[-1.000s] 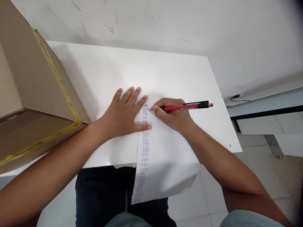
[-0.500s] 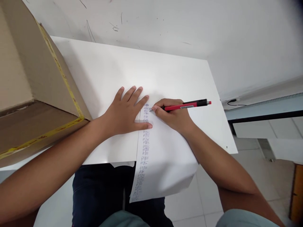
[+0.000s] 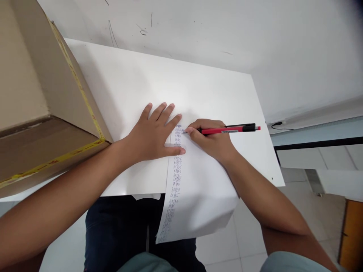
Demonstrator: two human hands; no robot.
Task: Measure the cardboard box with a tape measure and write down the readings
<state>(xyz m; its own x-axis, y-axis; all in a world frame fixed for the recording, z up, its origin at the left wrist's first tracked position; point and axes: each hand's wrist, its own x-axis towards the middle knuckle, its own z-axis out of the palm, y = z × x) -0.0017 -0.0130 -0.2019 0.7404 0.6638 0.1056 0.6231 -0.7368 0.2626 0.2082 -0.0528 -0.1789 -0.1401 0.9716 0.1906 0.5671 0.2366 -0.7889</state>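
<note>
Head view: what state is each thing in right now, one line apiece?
pen: gripped in right hand, tip on paper.
paper: flat on desk, lower part hanging over the near edge, one column written.
left hand: open, flat, fingertips over paper's left edge.
right hand: shut on pen.
box: yellow-taped, on desk's left.

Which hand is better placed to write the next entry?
Right, probably: the right hand grips the red-and-black pen, tip at the column on the white paper sheet; the left hand lies flat on its edge.
</note>
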